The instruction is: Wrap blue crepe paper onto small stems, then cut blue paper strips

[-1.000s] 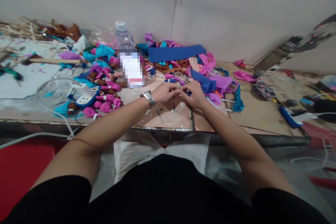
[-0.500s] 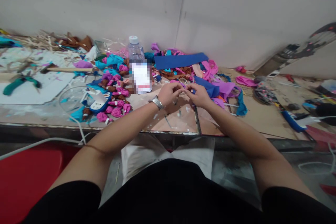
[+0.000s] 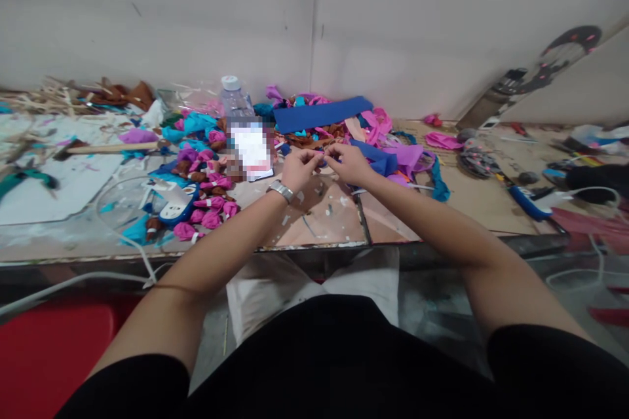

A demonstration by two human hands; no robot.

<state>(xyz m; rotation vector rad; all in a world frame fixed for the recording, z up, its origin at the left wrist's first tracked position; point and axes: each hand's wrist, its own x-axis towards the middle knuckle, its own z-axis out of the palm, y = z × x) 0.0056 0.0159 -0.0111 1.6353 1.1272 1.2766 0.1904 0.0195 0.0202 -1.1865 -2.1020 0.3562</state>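
My left hand [image 3: 299, 170], below a metal wristwatch [image 3: 281, 191], is closed in a pinch. My right hand [image 3: 350, 163] is pinched too, its fingertips meeting the left ones over the table's front part. A small purplish bit shows at the fingertips, too small and hidden to name. Just beyond the hands lie a blue cloth strip [image 3: 322, 114], a darker blue cloth piece [image 3: 376, 158] and purple cloth [image 3: 411, 158]. Left of my left hand, a phone [image 3: 251, 149] with a lit screen leans near a clear plastic bottle [image 3: 236, 101].
Several pink tied cloth bundles [image 3: 212, 219] lie around a blue-and-white power strip [image 3: 177, 206] with a white cable. Farther left are a hammer [image 3: 111, 148] and green-handled pliers [image 3: 29, 178]. Another blue power strip [image 3: 529, 203] sits at the right. A red stool [image 3: 54, 353] stands below left.
The view has turned slightly right, so the table's things appear farther left. Both hands stay pinched together at the fingertips, with the fingers slightly shifted.
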